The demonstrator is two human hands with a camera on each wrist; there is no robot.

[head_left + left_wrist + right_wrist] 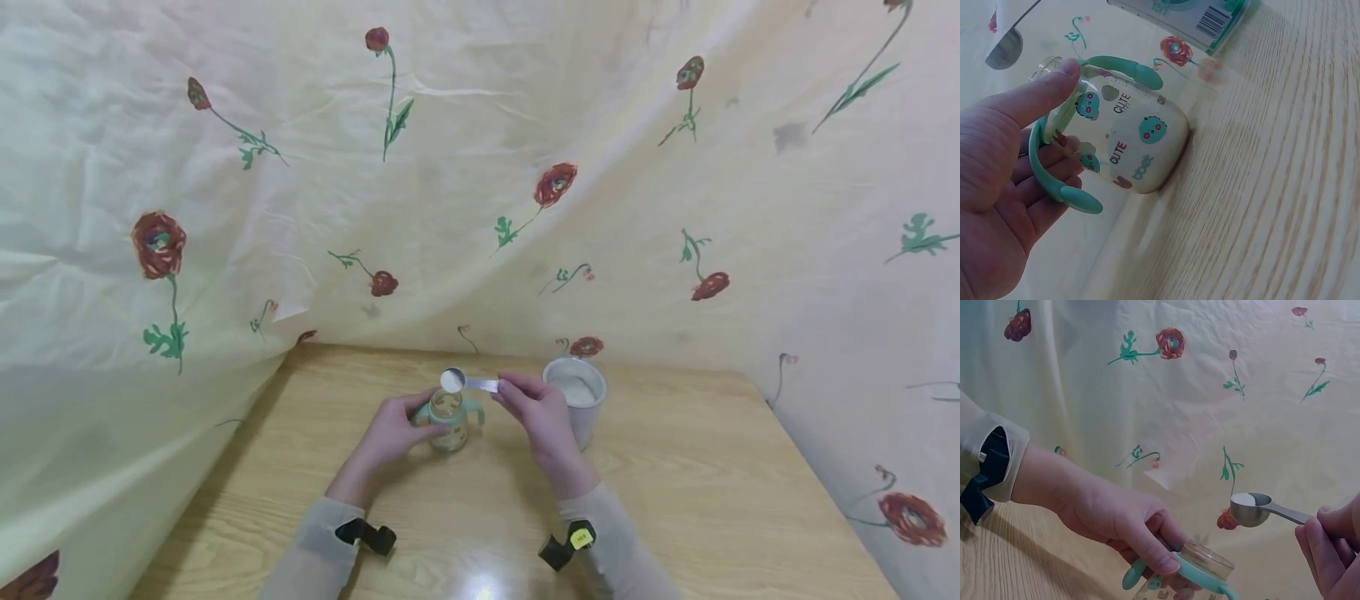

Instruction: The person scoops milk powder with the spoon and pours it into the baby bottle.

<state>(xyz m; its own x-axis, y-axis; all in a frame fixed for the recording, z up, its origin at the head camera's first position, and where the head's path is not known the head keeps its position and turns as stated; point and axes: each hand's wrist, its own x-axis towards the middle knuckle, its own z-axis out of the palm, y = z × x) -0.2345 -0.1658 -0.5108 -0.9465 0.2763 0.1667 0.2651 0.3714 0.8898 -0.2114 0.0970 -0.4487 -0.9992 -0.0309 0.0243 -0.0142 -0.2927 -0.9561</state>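
A clear baby bottle (1132, 134) with mint-green side handles and printed cartoon faces stands uncapped on the table. My left hand (392, 429) grips it near the neck, thumb on one side and fingers behind. Pale contents show through its wall in the left wrist view. Over the bottle's mouth, a metal measuring spoon (1251, 514) holds white powder in its bowl. My right hand (542, 412) pinches the spoon's handle by its end. Just beyond that hand stands an open canister (590, 417) with whitish powder inside.
The wooden table (675, 467) carries the bottle and the canister. A cream cloth (465, 217) printed with red flowers hangs behind the table and along both sides. Black camera mounts sit on both wrists.
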